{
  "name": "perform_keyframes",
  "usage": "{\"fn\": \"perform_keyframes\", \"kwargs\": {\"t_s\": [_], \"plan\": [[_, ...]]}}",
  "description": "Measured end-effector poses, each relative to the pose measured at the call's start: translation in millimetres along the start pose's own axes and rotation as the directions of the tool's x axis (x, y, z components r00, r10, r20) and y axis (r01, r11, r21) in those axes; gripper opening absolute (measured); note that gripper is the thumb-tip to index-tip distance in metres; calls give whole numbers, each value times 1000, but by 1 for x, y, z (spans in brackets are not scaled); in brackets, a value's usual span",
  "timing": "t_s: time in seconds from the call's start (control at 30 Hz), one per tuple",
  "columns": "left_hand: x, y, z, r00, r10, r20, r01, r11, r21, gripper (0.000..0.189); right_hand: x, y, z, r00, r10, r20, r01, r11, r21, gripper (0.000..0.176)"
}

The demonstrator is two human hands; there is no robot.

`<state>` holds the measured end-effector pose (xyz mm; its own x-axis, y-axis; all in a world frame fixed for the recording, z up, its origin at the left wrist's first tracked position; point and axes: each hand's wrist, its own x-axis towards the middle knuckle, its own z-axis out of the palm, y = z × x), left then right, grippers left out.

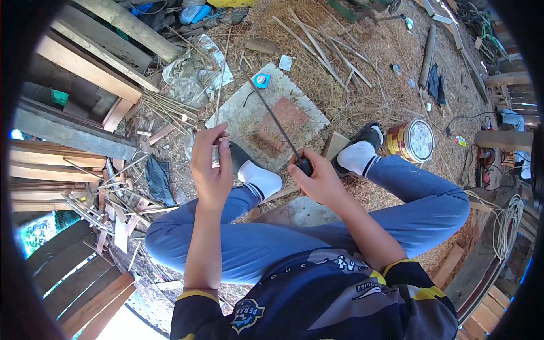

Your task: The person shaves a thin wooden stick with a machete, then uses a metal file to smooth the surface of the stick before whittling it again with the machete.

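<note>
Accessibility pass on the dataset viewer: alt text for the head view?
A seated person's left hand pinches a thin stick while the right hand holds a long knife by its dark handle, blade pointing away over a flat board. Planks and a can lie around.

knife [276,120]: thin dark metal blade, matt; smooth black handle.
stick [224,137]: pale bare wood.
board [235,116], far centre: rough, worn, grey-white with a rusty patch.
can [409,140], right: glossy printed metal, dull silver lid.
planks [85,68], far left: raw weathered wood.
sheet [192,73], far: crumpled clear plastic.
trousers [419,204], near: blue denim cloth.
ground [362,62]: dry wood shavings.
</note>
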<state>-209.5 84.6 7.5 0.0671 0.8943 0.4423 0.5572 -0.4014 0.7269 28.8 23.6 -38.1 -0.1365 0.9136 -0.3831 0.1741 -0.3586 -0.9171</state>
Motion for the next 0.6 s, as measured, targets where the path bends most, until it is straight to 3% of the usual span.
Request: {"fn": "perform_keyframes", "kwargs": {"t_s": [0.1, 0.17, 0.27, 0.37, 0.47, 0.6], "plan": [[-2, -5, 2, 1000, -7, -15, 7, 1000, -19, 20, 0, 0, -2, 999, 47, 0, -47, 998, -43, 27], [0, -6, -1, 998, 62, 1, -62, 998, 25, 20, 0, 1, -1, 1000, 16, 5, -15, 996, -87, 24], [2, 3, -2, 997, 76, 14, -76, 997, 28, 20, 0, 15, 4, 990, -140, -10, 140, 989, -40, 25], [0, 7, -4, 998, 52, 47, -53, 999, 8, 20, 0, 8, 11, 985, -171, -26, 172, 985, 27, 26], [-3, 9, -3, 995, 83, 63, -84, 996, 14, 21, -2, 3, 15, 973, -202, -111, 190, 976, -108, 34], [-9, 13, 1, 993, 98, 72, -99, 995, 15, 22, -9, -8, 14, 994, -100, -35, 100, 995, -10, 34]]}}
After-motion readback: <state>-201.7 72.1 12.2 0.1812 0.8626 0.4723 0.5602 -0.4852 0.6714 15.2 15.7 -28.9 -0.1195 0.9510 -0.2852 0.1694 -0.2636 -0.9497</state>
